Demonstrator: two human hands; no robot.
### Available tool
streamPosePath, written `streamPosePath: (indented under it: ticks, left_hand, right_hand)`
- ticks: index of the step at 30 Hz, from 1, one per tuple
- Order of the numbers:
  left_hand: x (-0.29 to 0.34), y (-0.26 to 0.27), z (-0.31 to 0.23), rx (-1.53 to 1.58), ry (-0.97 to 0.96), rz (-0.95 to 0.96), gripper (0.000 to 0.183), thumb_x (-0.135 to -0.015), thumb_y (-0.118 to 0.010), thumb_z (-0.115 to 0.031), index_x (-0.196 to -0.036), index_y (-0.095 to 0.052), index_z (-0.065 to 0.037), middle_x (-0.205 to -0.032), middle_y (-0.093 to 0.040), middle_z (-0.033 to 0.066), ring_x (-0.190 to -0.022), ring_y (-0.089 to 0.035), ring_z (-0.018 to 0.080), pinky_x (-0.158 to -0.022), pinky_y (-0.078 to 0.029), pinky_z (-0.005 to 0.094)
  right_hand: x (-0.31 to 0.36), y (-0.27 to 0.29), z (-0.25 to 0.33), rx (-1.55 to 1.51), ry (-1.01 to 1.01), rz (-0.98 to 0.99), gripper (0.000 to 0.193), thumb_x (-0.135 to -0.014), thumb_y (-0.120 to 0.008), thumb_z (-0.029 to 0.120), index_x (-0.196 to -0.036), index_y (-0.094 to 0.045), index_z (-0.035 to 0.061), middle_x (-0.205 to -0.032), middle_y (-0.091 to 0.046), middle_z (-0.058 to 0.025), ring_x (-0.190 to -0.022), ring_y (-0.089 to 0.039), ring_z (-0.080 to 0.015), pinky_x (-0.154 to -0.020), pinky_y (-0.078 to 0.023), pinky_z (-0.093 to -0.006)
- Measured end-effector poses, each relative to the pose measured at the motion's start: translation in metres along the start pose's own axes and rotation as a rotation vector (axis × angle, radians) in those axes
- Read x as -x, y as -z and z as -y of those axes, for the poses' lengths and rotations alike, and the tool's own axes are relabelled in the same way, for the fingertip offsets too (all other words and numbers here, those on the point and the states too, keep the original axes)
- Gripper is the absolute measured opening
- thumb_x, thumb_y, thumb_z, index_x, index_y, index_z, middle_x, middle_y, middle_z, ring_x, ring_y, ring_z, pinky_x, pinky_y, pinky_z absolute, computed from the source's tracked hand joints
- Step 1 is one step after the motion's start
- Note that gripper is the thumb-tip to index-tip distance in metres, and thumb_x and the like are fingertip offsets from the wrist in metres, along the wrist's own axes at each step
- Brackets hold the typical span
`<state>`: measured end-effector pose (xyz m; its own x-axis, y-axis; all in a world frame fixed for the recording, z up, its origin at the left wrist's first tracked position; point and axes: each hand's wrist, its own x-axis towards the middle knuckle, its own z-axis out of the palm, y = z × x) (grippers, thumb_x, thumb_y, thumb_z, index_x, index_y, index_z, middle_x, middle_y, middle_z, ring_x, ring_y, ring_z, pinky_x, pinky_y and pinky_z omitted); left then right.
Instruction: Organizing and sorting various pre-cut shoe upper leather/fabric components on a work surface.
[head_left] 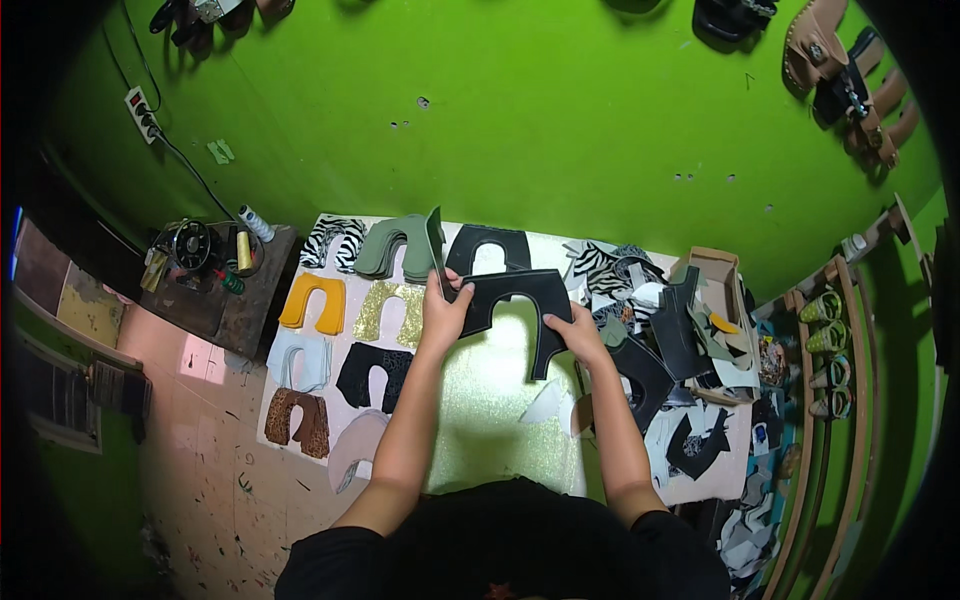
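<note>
Between my two hands, above the middle of the table, is a black U-shaped leather piece (517, 284). My left hand (446, 312) is closed on its left side, and my right hand (579, 333) pinches its right leg near the inner edge. A thin green piece (435, 238) stands on edge at my left fingers; it seems to be gripped there too. Just beyond lies a black U-shaped piece (515, 247) on the table. Left of it rests a stack of green U-shaped pieces (372, 250).
Zebra-striped (318, 243), yellow (298, 300), gold, pale blue, black-patterned and leopard-patterned (283, 418) pieces lie in rows at left. Mixed offcuts (672, 330) and a cardboard box (728, 268) crowd the right side. A sewing machine (192, 245) stands far left, a shoe rack (800, 400) right.
</note>
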<state>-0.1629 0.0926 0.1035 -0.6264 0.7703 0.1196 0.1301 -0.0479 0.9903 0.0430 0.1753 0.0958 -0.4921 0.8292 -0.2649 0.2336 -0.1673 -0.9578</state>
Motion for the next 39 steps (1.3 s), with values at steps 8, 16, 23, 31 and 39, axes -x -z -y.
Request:
streamPosePath:
  ticks: [8,16,23,31,39]
  left_hand:
    - [-0.047,0.002,0.022,0.088,-0.078,-0.122,0.020,-0.077,-0.057,-0.004,-0.094,-0.045,0.000,-0.086,-0.054,0.0066,-0.078,-0.050,0.0110,-0.075,-0.041,0.0240]
    - [-0.048,0.010,0.029,0.262,0.041,-0.043,0.020,-0.086,-0.049,-0.008,-0.103,-0.054,0.003,-0.087,-0.056,0.0063,-0.081,-0.057,0.0124,-0.074,-0.044,0.0237]
    - [-0.040,0.018,0.042,0.135,0.083,0.011,0.023,-0.086,-0.048,-0.009,-0.104,-0.054,0.005,-0.086,-0.060,0.0102,-0.078,-0.061,0.0147,-0.067,-0.047,0.0228]
    - [-0.033,0.021,0.054,0.257,0.081,-0.075,0.017,-0.084,-0.052,-0.006,-0.099,-0.049,0.002,-0.082,-0.060,0.0078,-0.074,-0.059,0.0125,-0.066,-0.046,0.0224]
    - [-0.026,0.026,0.057,0.262,0.077,-0.073,0.018,-0.085,-0.050,-0.005,-0.102,-0.049,0.002,-0.084,-0.060,0.0054,-0.073,-0.056,0.0092,-0.068,-0.044,0.0210]
  right_hand:
    - [-0.115,-0.015,-0.015,-0.148,0.172,-0.112,0.030,-0.079,-0.049,0.002,-0.108,-0.050,-0.0004,-0.092,-0.058,-0.0059,-0.078,-0.054,-0.0135,-0.071,-0.042,-0.0241]
    - [-0.182,-0.040,-0.026,-0.137,0.058,-0.084,0.030,-0.077,-0.054,0.003,-0.105,-0.050,-0.0029,-0.088,-0.060,-0.0120,-0.074,-0.057,-0.0172,-0.068,-0.046,-0.0265]
    - [-0.197,-0.041,-0.060,0.038,0.064,-0.245,0.027,-0.075,-0.058,0.002,-0.101,-0.051,-0.0020,-0.078,-0.061,-0.0122,-0.067,-0.059,-0.0175,-0.062,-0.047,-0.0263]
    - [-0.196,-0.041,-0.054,0.327,0.125,-0.375,0.029,-0.071,-0.063,0.006,-0.097,-0.056,-0.0042,-0.083,-0.063,-0.0181,-0.071,-0.062,-0.0224,-0.065,-0.048,-0.0286]
    - [-0.193,-0.044,-0.056,0.660,0.152,-0.478,0.035,-0.067,-0.066,0.010,-0.097,-0.059,-0.0057,-0.089,-0.060,-0.0254,-0.083,-0.060,-0.0346,-0.076,-0.046,-0.0362]
